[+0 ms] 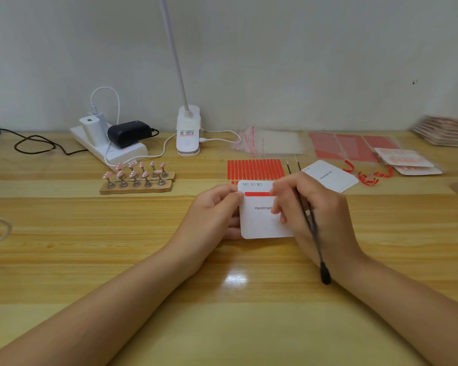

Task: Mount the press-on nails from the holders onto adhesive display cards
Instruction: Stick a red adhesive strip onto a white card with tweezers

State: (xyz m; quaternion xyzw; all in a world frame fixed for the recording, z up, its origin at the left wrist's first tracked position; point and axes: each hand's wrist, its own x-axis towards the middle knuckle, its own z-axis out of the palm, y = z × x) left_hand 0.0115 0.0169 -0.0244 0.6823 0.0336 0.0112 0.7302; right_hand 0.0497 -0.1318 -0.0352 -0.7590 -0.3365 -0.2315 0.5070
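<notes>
The left hand (217,207) is gripping the white card (262,220) by its edge to steady it while the right hand (307,204), clasping tweezers (311,223), is apparently pressing the red strip (257,194) down, the nails (136,174) waiting on holders left of the card.

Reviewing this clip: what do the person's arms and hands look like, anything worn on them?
Both forearms are bare up to the frame edge, with no sleeves showing. The left hand and right hand show no gloves, rings, watch or bracelet.
</notes>
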